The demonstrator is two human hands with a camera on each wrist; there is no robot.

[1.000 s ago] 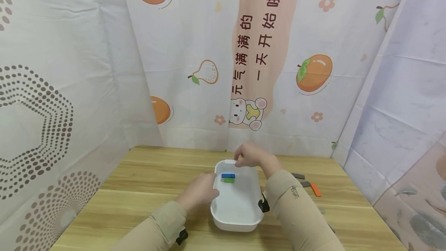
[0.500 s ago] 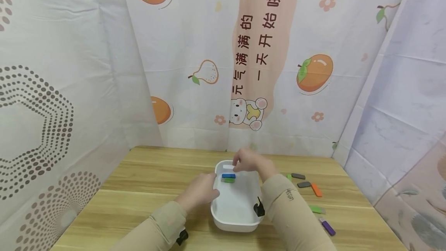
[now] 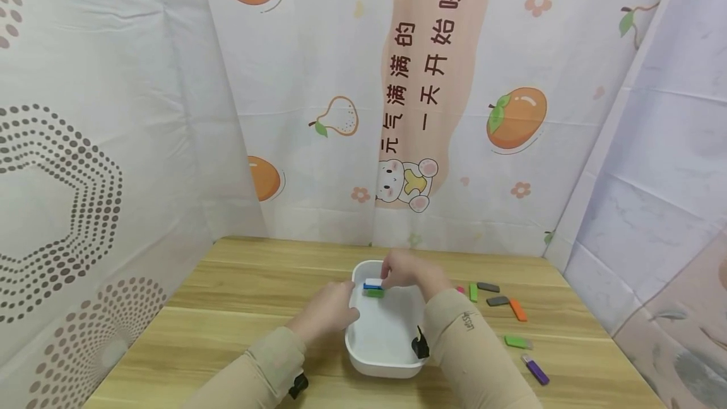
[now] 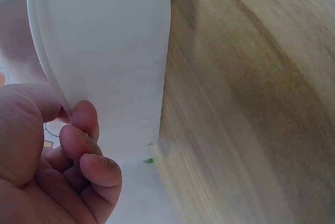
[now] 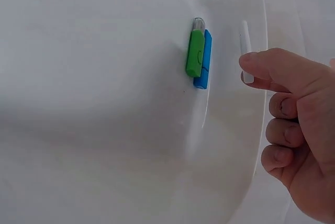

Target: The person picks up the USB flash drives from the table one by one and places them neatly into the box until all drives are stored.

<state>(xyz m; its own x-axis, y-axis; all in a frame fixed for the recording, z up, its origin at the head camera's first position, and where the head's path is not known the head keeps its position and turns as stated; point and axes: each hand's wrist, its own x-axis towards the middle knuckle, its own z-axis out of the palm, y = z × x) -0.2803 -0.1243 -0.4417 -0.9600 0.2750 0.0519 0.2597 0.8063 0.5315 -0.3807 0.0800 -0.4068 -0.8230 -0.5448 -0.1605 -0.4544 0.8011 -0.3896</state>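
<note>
Right grip (image 3: pixel 403 269) pinches white stick (image 5: pixel 246 46), now nearer blue stick (image 5: pixel 207 54); left grip (image 3: pixel 328 307) clamps tub (image 3: pixel 386 333)

A tub (image 3: pixel 386 370) stands on the table (image 3: pixel 255 295), with a curtain (image 3: pixel 318 175) behind both. The left grip (image 3: pixel 326 312) is at the tub's left rim, the right grip (image 3: pixel 407 268) at its far end. In the tub, left of its middle, paired sticks (image 5: pixel 195 54) lie side by side; a held stick (image 5: pixel 245 38) is between them and the far rim. Right of the tub, five loose sticks (image 3: pixel 518 309) lie toward the table's back, two nearer sticks (image 3: pixel 536 370) in front of them.
</note>
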